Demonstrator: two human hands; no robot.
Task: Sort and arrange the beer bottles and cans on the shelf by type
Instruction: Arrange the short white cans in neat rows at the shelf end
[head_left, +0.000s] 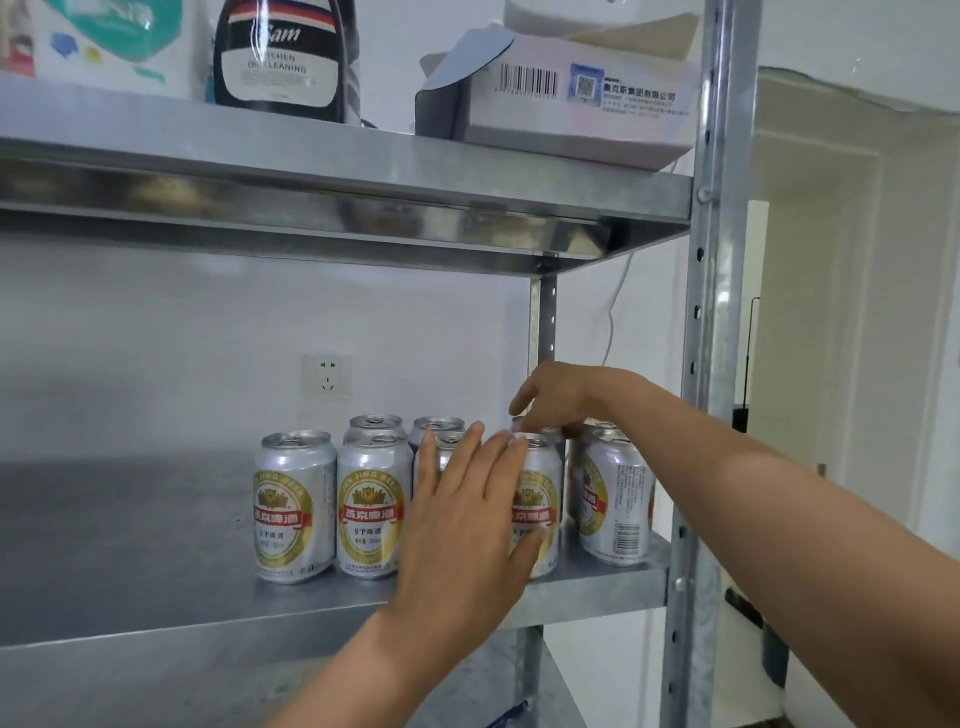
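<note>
Cans (371, 512) of beer, silver with gold and red labels, stand upright in two close rows at the right end of the steel middle shelf (130, 545), near the right upright post (711, 312). The left hand (467, 519) is raised in front of the front row, its fingers (457, 457) straight and slightly apart, covering one can, with the thumb by the label of the next can to the right; whether it touches is unclear. The right hand (556, 400) reaches over the back row, fingers bent downward onto the can tops; I cannot tell whether they pinch a can. A wall socket (327, 376) sits behind the cans. On the upper shelf (311, 171) stand a dark bottle (283, 57) and a white box (571, 104).
</note>
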